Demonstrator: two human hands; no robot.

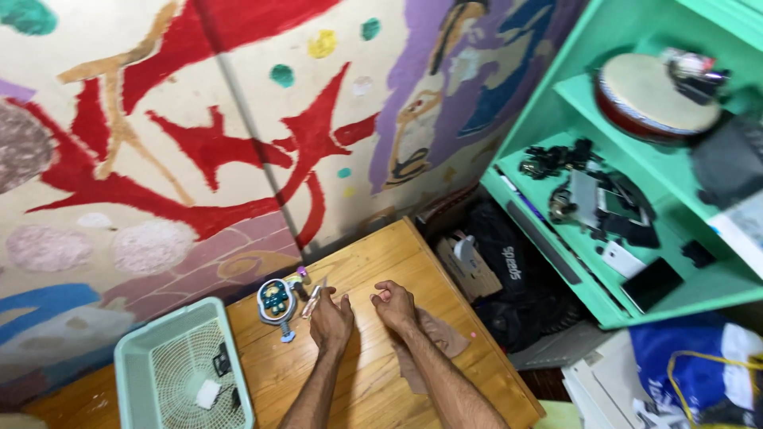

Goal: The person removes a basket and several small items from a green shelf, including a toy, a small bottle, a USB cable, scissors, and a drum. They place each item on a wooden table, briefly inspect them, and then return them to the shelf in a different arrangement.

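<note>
On the wooden table (373, 373), near its far edge by the painted wall, the left hand (331, 318) holds a thin, clear, stick-like piece (311, 302) pinched between its fingertips, tilted up and away from the person. What exactly that piece is cannot be told at this size. The right hand (395, 306) is close beside the left, fingers curled into a loose fist with something small and pale at the fingertips, too tiny to make out; whether it truly grips it cannot be told. Both forearms stretch forward over the tabletop.

Just left of the left hand lies a small toy-like gadget (277, 299), rounded, teal and grey, with a short handle pointing toward the person. Under the right forearm sits a brown cloth (441, 338), flat on the wood. Further left, a pale green plastic basket (131, 357) rests on the table with a few small bits inside. Well to the right stands a green shelf unit (592, 103) carrying a round drum (648, 95) and dark electronic parts.
</note>
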